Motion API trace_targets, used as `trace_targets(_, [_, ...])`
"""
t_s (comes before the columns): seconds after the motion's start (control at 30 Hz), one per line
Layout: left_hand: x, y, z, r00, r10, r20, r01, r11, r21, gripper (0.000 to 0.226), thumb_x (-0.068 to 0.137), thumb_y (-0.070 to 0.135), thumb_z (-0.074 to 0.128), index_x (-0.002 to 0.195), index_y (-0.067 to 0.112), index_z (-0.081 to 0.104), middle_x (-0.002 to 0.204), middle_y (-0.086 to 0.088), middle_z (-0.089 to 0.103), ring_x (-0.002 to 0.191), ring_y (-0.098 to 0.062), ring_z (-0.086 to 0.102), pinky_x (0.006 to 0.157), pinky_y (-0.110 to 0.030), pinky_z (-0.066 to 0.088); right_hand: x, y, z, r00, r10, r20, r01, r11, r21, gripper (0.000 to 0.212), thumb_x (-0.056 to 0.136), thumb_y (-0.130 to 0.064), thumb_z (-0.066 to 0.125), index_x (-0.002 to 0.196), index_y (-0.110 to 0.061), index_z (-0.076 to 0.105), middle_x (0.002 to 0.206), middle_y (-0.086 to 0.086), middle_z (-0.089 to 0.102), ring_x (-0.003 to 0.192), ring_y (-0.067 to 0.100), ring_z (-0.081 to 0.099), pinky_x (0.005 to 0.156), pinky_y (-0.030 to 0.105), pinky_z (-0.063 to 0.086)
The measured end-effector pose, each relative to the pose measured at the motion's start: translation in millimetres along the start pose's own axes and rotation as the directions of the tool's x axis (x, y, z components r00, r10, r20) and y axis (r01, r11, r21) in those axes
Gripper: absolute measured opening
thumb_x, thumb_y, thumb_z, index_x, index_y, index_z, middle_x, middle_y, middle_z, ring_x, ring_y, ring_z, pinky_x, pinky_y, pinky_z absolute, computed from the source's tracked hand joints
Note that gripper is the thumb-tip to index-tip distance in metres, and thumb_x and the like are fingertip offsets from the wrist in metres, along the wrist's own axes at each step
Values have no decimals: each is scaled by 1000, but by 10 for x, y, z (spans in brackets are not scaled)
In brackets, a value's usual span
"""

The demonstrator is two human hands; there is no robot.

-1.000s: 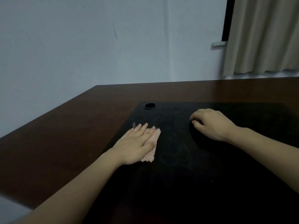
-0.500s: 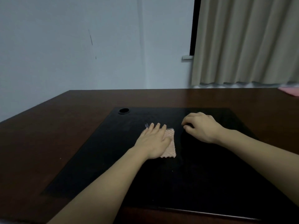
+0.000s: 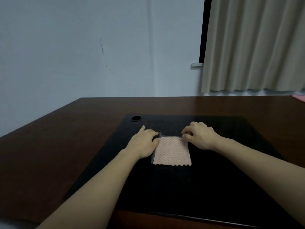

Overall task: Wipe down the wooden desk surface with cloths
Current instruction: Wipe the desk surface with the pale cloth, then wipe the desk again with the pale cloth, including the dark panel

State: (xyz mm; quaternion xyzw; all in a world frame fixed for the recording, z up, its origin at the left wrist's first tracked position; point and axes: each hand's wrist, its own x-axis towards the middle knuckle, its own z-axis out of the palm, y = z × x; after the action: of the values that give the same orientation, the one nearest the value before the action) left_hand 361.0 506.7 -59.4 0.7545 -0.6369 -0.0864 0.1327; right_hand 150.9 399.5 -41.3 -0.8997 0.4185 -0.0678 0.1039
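Note:
A small pink textured cloth (image 3: 172, 152) with a dark mesh edge lies flat on the black inlay (image 3: 206, 187) of the dark wooden desk (image 3: 69, 138). My left hand (image 3: 143, 142) is at the cloth's far left corner, its fingers curled and pinching that corner. My right hand (image 3: 199, 135) is at the far right corner, fingertips curled down onto the cloth's edge and pinching it. Most of the cloth lies uncovered between the two hands.
A round cable hole (image 3: 136, 118) sits at the inlay's far left corner. A pink object (image 3: 299, 97) lies at the desk's far right edge. A pale wall and a beige curtain (image 3: 254, 43) stand behind the desk.
My left hand has slid off the top of the cloth to its far left corner. My right hand has come left to the cloth's far right corner. The cloth now shows spread flat.

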Motion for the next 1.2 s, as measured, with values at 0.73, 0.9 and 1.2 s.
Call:
trace_targets(0.73, [-127,144,-72,988,-124,-98,57,859,-509,9,98,29,64,92,25,69,79,13,69,77,-4,63,72,-23,45,-21,-111,28,995,-93,31,77,939,335,24,102,-18,53,95,-18,75,92,-9,73,83,7,66,74,22,53])
trace_targets(0.9, [-233,162,-54,998,-57,-2,40,731,-682,21,102,19,56,105,21,77,100,15,75,93,6,67,75,-3,44,-79,-210,70,993,72,89,-112,750,652,43,107,-31,45,87,-11,76,84,2,74,65,10,60,56,22,48])
trace_targets(1.2, [-231,138,-39,1000,7,12,3,738,-675,35,99,3,49,98,22,78,104,8,77,103,-6,70,96,-18,49,-74,-294,82,992,118,53,-127,829,544,27,90,-30,73,68,-16,73,76,3,74,68,11,61,70,34,52])
